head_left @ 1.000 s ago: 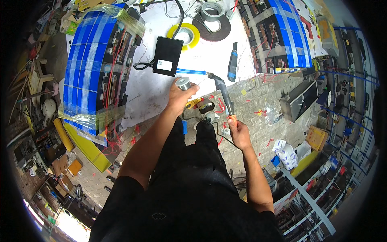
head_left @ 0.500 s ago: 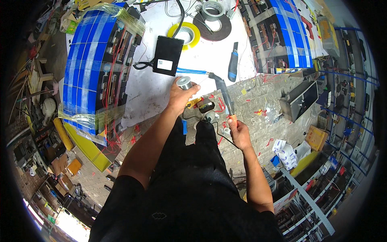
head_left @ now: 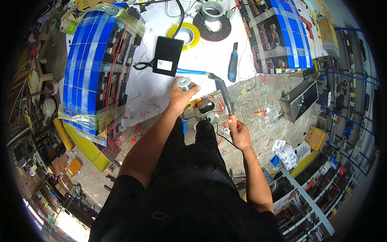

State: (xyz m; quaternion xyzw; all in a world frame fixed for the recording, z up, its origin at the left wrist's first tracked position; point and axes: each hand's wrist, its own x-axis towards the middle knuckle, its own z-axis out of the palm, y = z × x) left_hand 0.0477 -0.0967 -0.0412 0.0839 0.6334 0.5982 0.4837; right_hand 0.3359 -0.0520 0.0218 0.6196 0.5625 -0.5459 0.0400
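Observation:
My left hand (head_left: 179, 97) is closed around a spool of solder wire (head_left: 185, 84) at the table's near edge. In my right hand (head_left: 240, 135) is the orange handle of a large soldering iron (head_left: 223, 90) with a dark, bent head. Its tip meets the bare ends of the blue wires (head_left: 193, 71), or lies very close to them; I cannot tell which. Those wires run from a flat black box (head_left: 168, 55) with a white label. Beyond my right hand lies a utility knife (head_left: 233, 64) with a blue and black handle.
Large blue battery packs stand on both sides, a left pack (head_left: 86, 60) and a right pack (head_left: 288, 32). Yellow tape (head_left: 195, 37) and grey tape (head_left: 212, 11) lie on the white tabletop (head_left: 141, 88). A black cord hangs below the iron. A screen (head_left: 308, 99) stands at right.

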